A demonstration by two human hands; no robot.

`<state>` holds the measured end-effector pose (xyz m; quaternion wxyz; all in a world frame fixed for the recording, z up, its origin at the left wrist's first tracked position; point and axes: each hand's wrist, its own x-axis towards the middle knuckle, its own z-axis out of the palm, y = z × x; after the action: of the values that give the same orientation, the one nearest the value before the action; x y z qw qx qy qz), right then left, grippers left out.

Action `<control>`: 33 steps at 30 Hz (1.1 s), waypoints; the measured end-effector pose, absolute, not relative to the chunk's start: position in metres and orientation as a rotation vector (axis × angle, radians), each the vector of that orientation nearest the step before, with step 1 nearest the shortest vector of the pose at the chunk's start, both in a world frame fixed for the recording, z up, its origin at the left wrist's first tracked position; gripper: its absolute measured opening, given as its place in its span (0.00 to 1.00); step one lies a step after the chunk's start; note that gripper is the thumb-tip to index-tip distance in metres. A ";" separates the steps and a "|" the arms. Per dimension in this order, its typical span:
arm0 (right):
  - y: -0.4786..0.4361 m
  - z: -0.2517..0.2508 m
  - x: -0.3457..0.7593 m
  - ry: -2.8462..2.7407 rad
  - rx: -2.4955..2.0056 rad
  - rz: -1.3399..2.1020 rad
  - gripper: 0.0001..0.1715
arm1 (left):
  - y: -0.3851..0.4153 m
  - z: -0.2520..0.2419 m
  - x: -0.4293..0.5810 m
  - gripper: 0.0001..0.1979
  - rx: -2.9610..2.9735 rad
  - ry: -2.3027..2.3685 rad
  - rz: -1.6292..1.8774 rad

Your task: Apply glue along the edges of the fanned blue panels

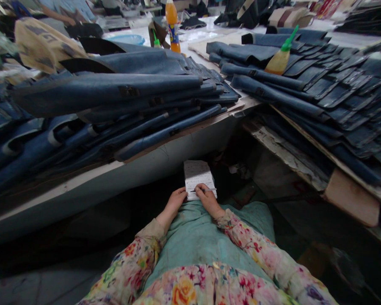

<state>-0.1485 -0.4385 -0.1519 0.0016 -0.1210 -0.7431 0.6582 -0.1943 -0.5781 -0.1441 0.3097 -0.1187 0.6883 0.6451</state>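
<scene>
A small white notepad (198, 173) with lines of handwriting rests on my lap, over the green apron (203, 241). My left hand (178, 198) is closed on the pad's lower left edge, the thumb near the page. Between the fingers of my right hand (207, 199) is a slim pen (211, 189), its tip pointing left onto the lower part of the page. The writing is too small to read.
Dark blue leather-like pieces (114, 91) lie piled on the table to my left. More overlapping blue pieces (339, 84) cover the right table, with a glue bottle (278, 59) among them. An orange drink bottle (172, 25) stands behind. A person's arm (57, 15) shows far left.
</scene>
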 end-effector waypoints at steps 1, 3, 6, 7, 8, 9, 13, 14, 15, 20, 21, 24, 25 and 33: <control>-0.438 -0.152 -0.148 -2.333 -0.382 2.066 0.14 | -0.578 -0.145 -0.194 0.18 -0.316 1.819 1.703; -0.438 -0.152 -0.148 -2.334 -0.389 2.065 0.15 | -0.579 -0.147 -0.194 0.18 -0.314 1.818 1.702; -0.438 -0.153 -0.148 -2.330 -0.400 2.056 0.14 | -0.579 -0.148 -0.194 0.18 -0.305 1.816 1.708; -0.438 -0.153 -0.148 -2.328 -0.404 2.051 0.14 | -0.579 -0.148 -0.194 0.18 -0.305 1.815 1.710; -0.438 -0.154 -0.148 -2.326 -0.406 2.049 0.14 | -0.578 -0.147 -0.194 0.18 -0.308 1.815 1.710; -0.438 -0.154 -0.148 -2.324 -0.407 2.048 0.14 | -0.578 -0.147 -0.194 0.19 -0.311 1.815 1.709; -0.438 -0.155 -0.148 -2.324 -0.392 2.055 0.14 | -0.578 -0.143 -0.194 0.18 -0.315 1.822 1.707; -0.438 -0.155 -0.148 -2.325 -0.391 2.054 0.14 | -0.578 -0.142 -0.194 0.18 -0.312 1.823 1.708; -0.438 -0.156 -0.149 -2.327 -0.393 2.050 0.14 | -0.578 -0.141 -0.194 0.18 -0.308 1.824 1.708; -0.437 -0.157 -0.149 -2.324 -0.408 2.038 0.14 | -0.578 -0.144 -0.194 0.18 -0.291 1.825 1.704; -0.437 -0.158 -0.149 -2.323 -0.408 2.039 0.14 | -0.578 -0.145 -0.194 0.18 -0.290 1.828 1.702; -0.436 -0.159 -0.148 -2.316 -0.416 2.033 0.14 | -0.579 -0.147 -0.194 0.18 -0.288 1.836 1.698; -0.435 -0.160 -0.148 -2.314 -0.420 2.029 0.14 | -0.579 -0.147 -0.194 0.18 -0.287 1.836 1.698; -0.432 -0.165 -0.148 -2.313 -0.468 2.022 0.15 | -0.578 -0.143 -0.193 0.18 -0.299 1.836 1.692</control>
<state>-0.1478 -0.4324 -0.1653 0.0168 -0.1504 -0.7442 0.6506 -0.1934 -0.5781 -0.1428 0.3084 -0.1130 0.6946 0.6401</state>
